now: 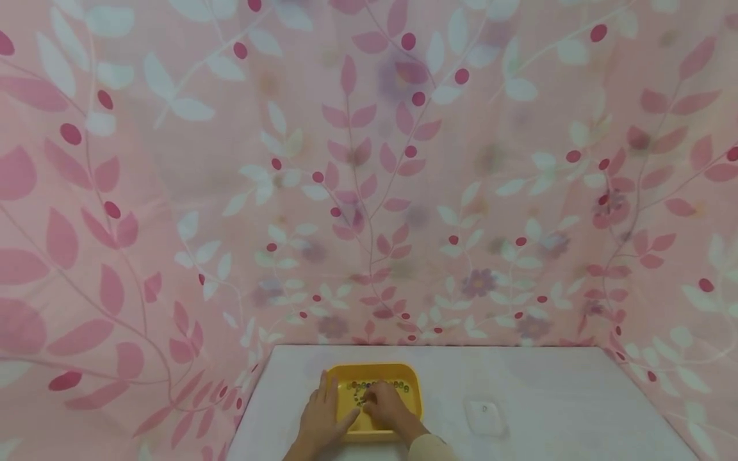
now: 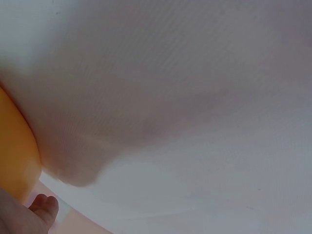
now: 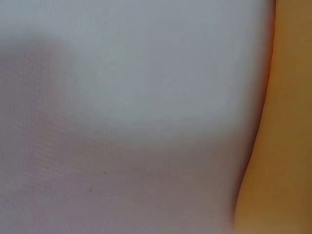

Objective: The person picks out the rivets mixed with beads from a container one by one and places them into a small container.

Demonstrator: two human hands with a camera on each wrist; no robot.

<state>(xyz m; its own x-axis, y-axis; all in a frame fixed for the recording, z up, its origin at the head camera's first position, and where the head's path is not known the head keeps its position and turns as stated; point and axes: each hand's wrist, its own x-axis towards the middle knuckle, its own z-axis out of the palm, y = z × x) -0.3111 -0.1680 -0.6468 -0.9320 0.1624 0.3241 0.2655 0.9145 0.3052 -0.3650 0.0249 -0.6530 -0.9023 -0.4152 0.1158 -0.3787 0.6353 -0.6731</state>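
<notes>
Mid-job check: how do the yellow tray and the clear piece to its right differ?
Colour: the yellow tray looks opaque; the clear piece is see-through.
Size: the yellow tray is clearly larger than the clear piece.
Hands: the left hand is at the yellow tray's side and the right hand reaches inside; neither touches the clear piece.
Shared: both have rounded corners and rest on the white table.

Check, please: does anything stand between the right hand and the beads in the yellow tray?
Nothing visible does: the right hand is inside the tray, beside the beads; the left hand is at its left side.
</notes>
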